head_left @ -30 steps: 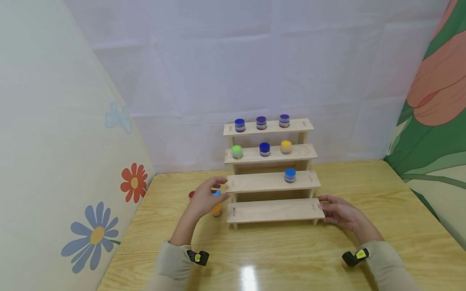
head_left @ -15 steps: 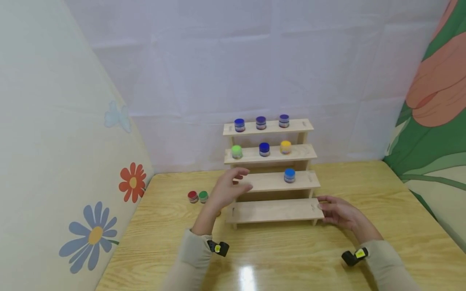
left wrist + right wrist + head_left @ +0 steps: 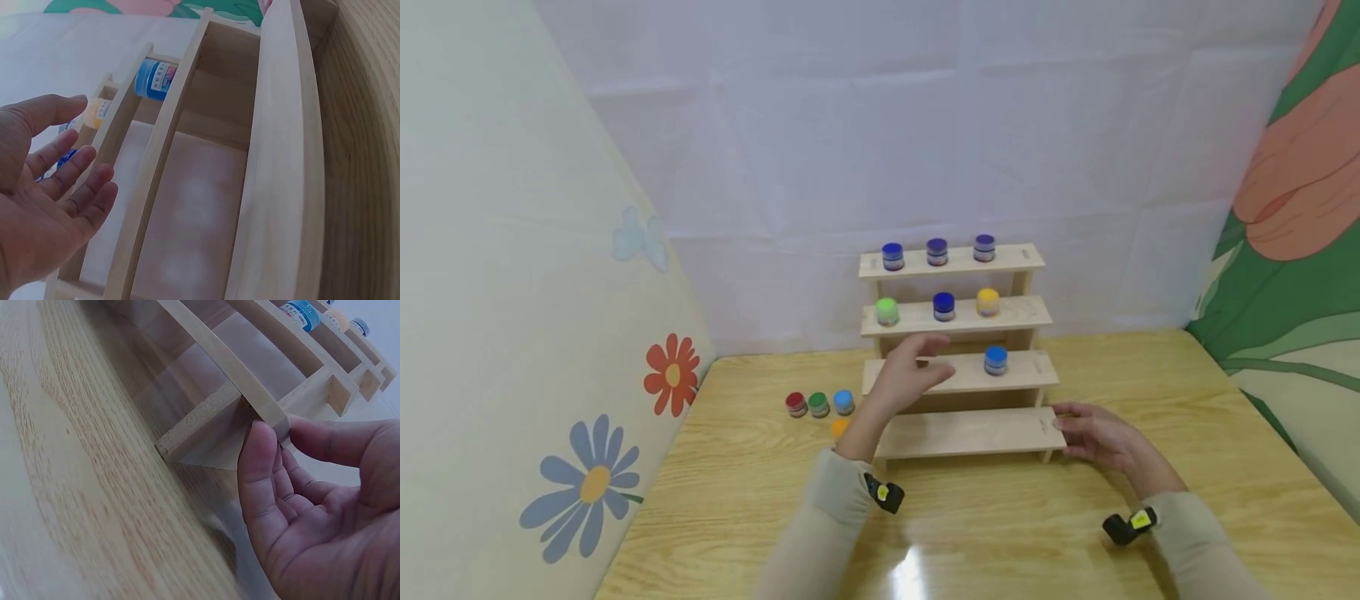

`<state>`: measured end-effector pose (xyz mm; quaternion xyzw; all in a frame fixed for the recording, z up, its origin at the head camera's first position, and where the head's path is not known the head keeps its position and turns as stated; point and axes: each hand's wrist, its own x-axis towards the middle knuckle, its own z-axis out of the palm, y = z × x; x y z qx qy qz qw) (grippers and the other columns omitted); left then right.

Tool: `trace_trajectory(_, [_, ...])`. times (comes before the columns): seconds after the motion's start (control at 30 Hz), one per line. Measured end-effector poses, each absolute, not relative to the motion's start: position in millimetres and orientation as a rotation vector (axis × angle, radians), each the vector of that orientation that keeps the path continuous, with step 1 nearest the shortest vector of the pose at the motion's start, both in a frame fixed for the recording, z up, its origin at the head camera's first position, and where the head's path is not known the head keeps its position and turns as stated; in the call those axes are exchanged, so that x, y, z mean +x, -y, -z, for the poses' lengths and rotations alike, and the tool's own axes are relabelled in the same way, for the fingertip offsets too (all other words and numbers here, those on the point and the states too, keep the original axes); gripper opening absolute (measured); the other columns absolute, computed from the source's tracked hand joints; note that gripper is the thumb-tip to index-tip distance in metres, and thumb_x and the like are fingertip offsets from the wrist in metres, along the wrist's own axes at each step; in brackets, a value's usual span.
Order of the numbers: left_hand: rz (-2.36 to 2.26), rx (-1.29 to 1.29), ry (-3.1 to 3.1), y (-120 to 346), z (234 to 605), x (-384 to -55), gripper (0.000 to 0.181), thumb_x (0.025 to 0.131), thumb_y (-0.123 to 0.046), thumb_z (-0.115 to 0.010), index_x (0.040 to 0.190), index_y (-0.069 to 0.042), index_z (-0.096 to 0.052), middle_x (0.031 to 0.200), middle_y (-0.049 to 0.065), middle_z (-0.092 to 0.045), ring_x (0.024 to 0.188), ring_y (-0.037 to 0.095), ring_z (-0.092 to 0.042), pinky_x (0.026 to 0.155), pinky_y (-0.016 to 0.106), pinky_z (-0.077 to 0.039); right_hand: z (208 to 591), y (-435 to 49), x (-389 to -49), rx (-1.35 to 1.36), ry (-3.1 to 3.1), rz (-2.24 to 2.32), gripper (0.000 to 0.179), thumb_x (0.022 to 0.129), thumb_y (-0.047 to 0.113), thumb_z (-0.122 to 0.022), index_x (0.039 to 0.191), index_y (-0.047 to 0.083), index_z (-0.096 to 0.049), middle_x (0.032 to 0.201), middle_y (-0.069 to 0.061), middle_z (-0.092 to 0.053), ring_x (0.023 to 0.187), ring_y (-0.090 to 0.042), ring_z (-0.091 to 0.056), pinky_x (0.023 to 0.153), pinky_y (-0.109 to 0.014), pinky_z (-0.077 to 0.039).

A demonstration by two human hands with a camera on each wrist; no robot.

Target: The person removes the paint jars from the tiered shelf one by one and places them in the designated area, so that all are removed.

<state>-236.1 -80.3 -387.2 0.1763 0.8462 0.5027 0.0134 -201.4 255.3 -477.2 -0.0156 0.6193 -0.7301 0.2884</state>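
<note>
A four-tier wooden display stand (image 3: 970,435) is on the table. My left hand (image 3: 906,382) hovers at the third tier from the top, to the left of a light-blue-lidded paint jar (image 3: 996,361). In the left wrist view its fingers (image 3: 87,187) are spread and relaxed, holding nothing. The right hand (image 3: 1101,437) pinches the right end of the lowest board between thumb and finger, as the right wrist view shows at the board's tip (image 3: 272,412). Blue-lidded jars (image 3: 937,252) line the top tier; green (image 3: 887,312), dark blue (image 3: 943,307) and yellow (image 3: 988,302) ones sit below.
Left of the stand, jars with red (image 3: 796,405), green (image 3: 818,405) and light blue (image 3: 844,402) lids stand on the wooden table (image 3: 737,467). An orange jar (image 3: 840,428) is partly hidden by the left forearm. A white cloth backdrop (image 3: 790,167) rises behind.
My left hand has moved right, from beside the loose jars to in front of the third tier, uncovering those jars. The right hand keeps its pinch on the lowest board.
</note>
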Motion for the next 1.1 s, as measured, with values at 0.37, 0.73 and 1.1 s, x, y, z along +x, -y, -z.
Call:
trace_trajectory(0.37, [-1.557,0.622,-2.554,49,390,-249,0.047,0.095,-0.015,-0.072,0.138,-0.009,-0.058,0.14,0.011,-0.059,0.128,0.031,-0.057,0.106,0.043,-0.05,479,-256,-202,-0.031,-1.644,1.959,0.034,0.103,0.008,-0.055,0.135,0.001,-0.047,0.099,-0.003,-0.068,0.085,-0.013,-0.066,0.069,-0.022,-0.058])
trace_trajectory(0.73, [-1.545,0.659,-2.548,27,396,-256,0.05,0.091,-0.018,-0.077,0.137,-0.008,-0.059,0.136,0.009,-0.063,0.123,0.025,-0.06,0.105,0.035,-0.051,481,-255,-203,-0.025,-1.657,1.959,0.043,0.102,0.008,-0.055,0.141,-0.004,-0.039,0.099,-0.003,-0.069,0.085,-0.013,-0.066,0.068,-0.023,-0.059])
trace_trajectory(1.1, [-1.448,0.693,-2.63,11,404,-260,0.043,0.092,-0.013,-0.076,0.133,-0.009,-0.062,0.131,0.007,-0.064,0.117,0.023,-0.062,0.102,0.031,-0.052,482,-255,-202,-0.038,-1.638,1.973,0.034,0.102,0.007,-0.054,0.135,0.002,-0.045,0.098,-0.002,-0.069,0.083,-0.012,-0.066,0.068,-0.022,-0.058])
